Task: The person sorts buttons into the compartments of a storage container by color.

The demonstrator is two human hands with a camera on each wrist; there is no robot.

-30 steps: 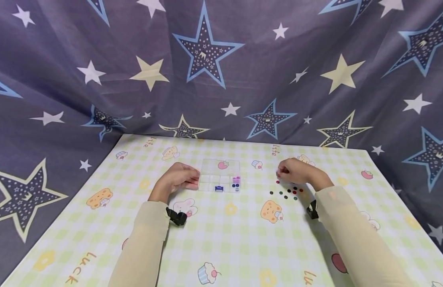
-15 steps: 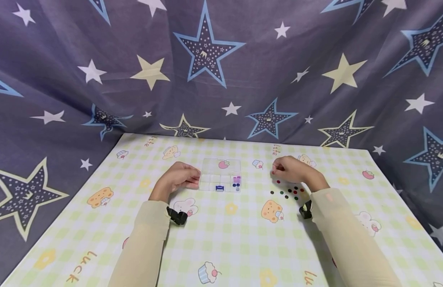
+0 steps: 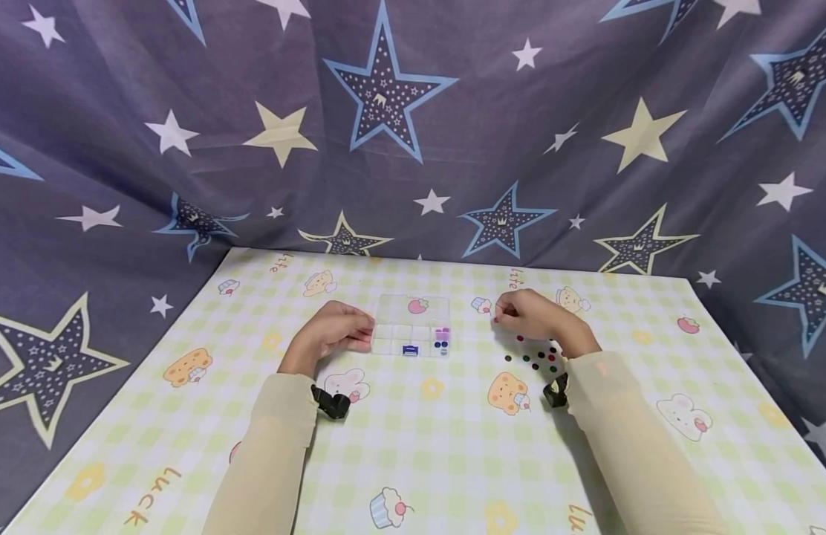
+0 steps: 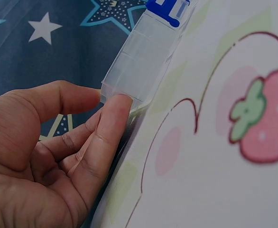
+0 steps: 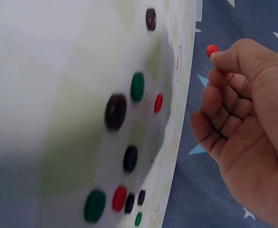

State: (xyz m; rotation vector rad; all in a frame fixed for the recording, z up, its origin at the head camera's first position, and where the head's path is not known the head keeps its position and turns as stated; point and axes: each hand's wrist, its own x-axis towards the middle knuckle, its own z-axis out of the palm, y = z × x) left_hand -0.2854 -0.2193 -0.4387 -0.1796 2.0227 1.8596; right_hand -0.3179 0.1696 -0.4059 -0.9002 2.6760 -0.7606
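Note:
A clear plastic compartment box (image 3: pixel 401 332) stands with its lid (image 3: pixel 394 307) raised at the back. My left hand (image 3: pixel 333 329) holds the box's left end. In the left wrist view, thumb and fingertips pinch the box's corner, below its blue latch (image 4: pixel 166 10). Pink pieces (image 3: pixel 442 334) and dark blue round pieces (image 3: pixel 440 345) lie in the right-hand compartments. My right hand (image 3: pixel 528 312) pinches a small red button (image 5: pixel 212 50) between thumb and index finger, above the table and right of the box. The other fingers are curled.
Several loose buttons lie on the table under the right hand, among them green (image 5: pixel 95 205), dark (image 5: pixel 115 111) and red (image 5: pixel 120 198). A checked cloth (image 3: pixel 429 446) with cartoon prints covers the table. Behind hangs a starry curtain (image 3: pixel 252 67).
My right hand has moved left toward the box, away from the loose buttons, carrying the red button. The left hand and the box have stayed in place.

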